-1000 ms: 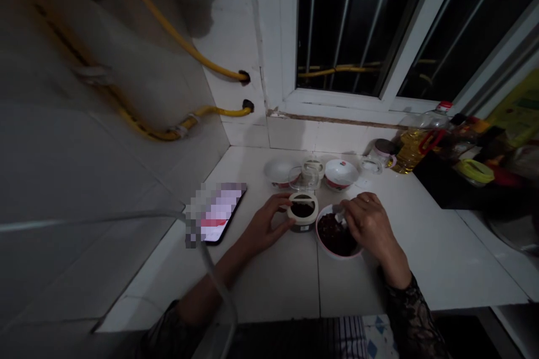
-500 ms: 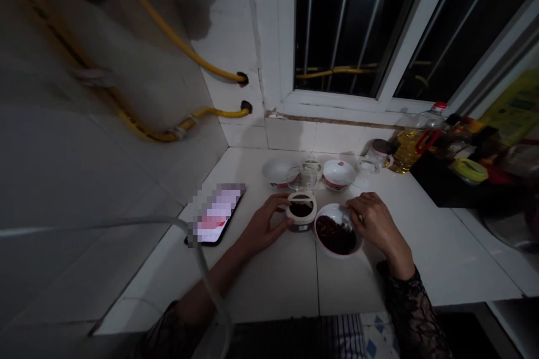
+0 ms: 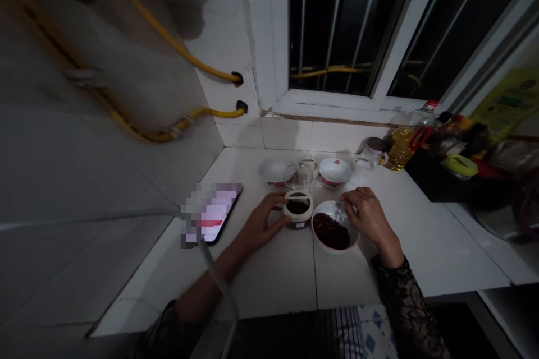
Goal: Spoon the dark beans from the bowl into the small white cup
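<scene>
My left hand curls its thumb and fingers around the left side of a small jar with a cream rim, a raised clear lid and dark contents. Just right of the jar stands a white bowl with a pink rim, partly filled with dark reddish-brown flakes. Over the bowl's far right edge, my right hand is closed in a pinch. What its fingers hold is too dim and hidden to name.
Behind the jar are two white bowls and another cream-lidded jar. A phone lies at the left. An oil bottle and a mug stand at the right rear. A pale hose crosses before my left arm.
The view has shifted slightly, so everything appears a little further left. Both hands keep nearly the same places at the jar and the bowl.
</scene>
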{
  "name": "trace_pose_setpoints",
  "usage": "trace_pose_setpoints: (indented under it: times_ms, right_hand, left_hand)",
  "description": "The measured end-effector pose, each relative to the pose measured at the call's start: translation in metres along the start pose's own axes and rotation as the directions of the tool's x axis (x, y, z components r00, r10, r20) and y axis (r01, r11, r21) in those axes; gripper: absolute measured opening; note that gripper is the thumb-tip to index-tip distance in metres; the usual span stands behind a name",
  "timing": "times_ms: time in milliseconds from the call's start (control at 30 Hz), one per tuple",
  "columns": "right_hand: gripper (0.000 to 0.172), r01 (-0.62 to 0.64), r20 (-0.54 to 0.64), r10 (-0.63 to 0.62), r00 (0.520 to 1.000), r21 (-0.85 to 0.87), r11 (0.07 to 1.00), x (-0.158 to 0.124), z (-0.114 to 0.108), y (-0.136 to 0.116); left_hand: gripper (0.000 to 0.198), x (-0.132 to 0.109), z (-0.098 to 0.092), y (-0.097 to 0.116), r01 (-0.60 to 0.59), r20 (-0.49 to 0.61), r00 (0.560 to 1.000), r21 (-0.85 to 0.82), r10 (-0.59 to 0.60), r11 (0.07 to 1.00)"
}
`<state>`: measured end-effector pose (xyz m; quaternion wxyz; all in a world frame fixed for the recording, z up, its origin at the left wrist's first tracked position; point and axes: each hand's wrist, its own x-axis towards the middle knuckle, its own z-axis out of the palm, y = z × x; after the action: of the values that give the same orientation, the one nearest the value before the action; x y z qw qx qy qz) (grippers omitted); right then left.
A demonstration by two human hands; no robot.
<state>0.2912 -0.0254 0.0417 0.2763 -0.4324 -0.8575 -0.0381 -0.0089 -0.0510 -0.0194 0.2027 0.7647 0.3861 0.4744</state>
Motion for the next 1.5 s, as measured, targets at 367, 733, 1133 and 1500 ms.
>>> trace_pose_setpoints:
  times_ms: [367,733,1133,1500]
  right_hand:
    - [0.024,-0.467,0.140,0.458,0.878,0.463,0.753,0.005,0.007,0.013]
    - [0.023,-0.549,0.254,0.554,0.793,0.691,0.470,0.010,0.009,0.016]
    - [0.028,-0.446,0.120,0.616,0.778,0.796,0.409,0.024,0.011,-0.001]
    - [0.031,0.206,-0.274,-0.157,0.949,0.160,0.965,0.035,0.013,-0.064]
  left_hand:
    - [0.026,-0.001,0.003,-0.004,-0.003,-0.019,1.000,-0.014,0.003,1.000]
    - [0.027,-0.001,0.005,-0.008,-0.026,-0.024,0.999,-0.026,0.025,0.999]
    - [0.027,0.001,0.006,-0.007,-0.007,-0.025,1.000,-0.066,0.006,0.998]
    - [0.026,0.001,0.007,-0.006,-0.014,-0.035,0.999,-0.052,0.012,0.999]
